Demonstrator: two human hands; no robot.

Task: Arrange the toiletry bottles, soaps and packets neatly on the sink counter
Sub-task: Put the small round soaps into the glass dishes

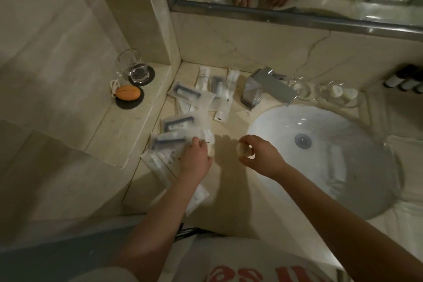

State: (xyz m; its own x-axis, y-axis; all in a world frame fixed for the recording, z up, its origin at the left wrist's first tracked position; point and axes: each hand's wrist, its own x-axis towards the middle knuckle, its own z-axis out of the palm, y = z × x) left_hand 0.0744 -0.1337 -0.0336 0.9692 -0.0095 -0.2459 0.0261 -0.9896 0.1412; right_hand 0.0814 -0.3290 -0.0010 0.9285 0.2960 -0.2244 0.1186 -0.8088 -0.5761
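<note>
**At a marble sink bench, two hands sorting soaps and packets**

Nearest the camera, the person's left hand is resting on the scattered clear packets, its fingers curled together onto a packet edge, with a pale round soap just beside the palm. The right hand is hovering above the bench, fingers clamped around a second small round soap. Farther back, more packets are lying overlapped and crooked near the faucet. Dark toiletry bottles are standing at the far right wall. To do this step well, it would probably help to be setting both soaps side by side on bare bench, clear of the basin, before squaring the packets into rows.
</note>
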